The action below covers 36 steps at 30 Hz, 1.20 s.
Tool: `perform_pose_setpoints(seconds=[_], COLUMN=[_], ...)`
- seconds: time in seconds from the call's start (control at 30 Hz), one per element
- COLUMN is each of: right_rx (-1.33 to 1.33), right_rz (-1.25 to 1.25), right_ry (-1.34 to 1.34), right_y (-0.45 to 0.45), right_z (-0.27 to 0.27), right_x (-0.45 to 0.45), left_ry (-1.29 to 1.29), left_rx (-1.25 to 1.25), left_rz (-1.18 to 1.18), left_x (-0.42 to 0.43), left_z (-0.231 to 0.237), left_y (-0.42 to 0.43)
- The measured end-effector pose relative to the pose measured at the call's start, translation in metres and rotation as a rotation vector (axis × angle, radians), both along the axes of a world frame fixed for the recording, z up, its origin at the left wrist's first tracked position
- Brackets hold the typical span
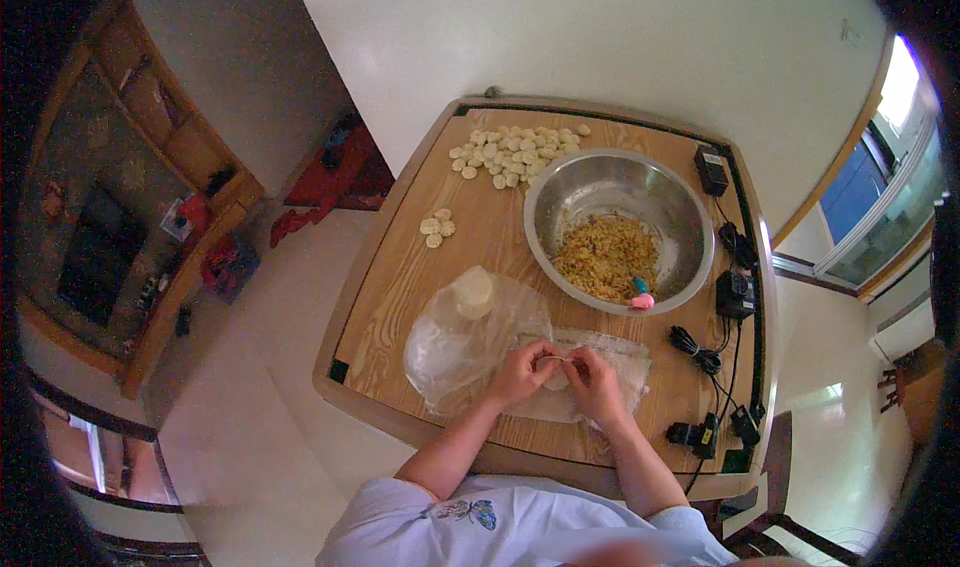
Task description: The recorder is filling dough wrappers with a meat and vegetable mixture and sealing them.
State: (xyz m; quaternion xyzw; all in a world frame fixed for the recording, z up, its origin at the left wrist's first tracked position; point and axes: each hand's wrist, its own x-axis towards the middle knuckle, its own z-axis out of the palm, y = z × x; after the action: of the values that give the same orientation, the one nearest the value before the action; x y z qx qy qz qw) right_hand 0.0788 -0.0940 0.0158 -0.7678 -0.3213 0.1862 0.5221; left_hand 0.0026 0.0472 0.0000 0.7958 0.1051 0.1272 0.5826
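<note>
My left hand [523,374] and my right hand [594,384] meet close to the table's near side. Their fingertips pinch the edge of a thin, pale dough wrapper [556,357] between them; much of it is hidden by the fingers. Under the hands lies a white textured cloth [628,368]. A clear plastic bag [442,349] spreads to the left, and a stack of round pale wrappers [474,297] shows at its far end. Beyond my right hand stands a wide steel bowl [546,258] with crumbly yellow-brown filling [606,255]. A pink and blue utensil handle [642,299] leans at its near rim.
Small round dough pieces [517,154] are heaped at the wooden table's [390,297] far side, with a few more [433,227] on the left. Black adapters [735,294] and coiled cables [694,351] line the right edge. A wall [585,41] rises behind the table.
</note>
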Motion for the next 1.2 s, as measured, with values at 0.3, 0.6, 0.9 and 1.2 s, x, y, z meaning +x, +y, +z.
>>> perform_pose_setpoints(seconds=[0.3,0.6,0.9,1.2], right_rx=[-0.038,-0.032,-0.018,-0.015], right_rz=[0.003,0.012,0.005,-0.005], right_ry=[-0.036,-0.038,-0.037,-0.071], right_y=[0.0,0.0,0.001,0.001], right_z=[0.008,0.003,0.006,0.001], right_x=[-0.001,0.0,-0.001,0.0], left_ry=[0.0,-0.053,-0.035,0.006], left_rx=[-0.005,0.083,0.061,-0.035], left_rz=[0.018,0.033,0.032,0.045], left_x=[0.0,0.001,0.001,0.0], left_z=[0.001,-0.01,-0.009,-0.002], left_y=[-0.001,0.0,0.001,-0.001])
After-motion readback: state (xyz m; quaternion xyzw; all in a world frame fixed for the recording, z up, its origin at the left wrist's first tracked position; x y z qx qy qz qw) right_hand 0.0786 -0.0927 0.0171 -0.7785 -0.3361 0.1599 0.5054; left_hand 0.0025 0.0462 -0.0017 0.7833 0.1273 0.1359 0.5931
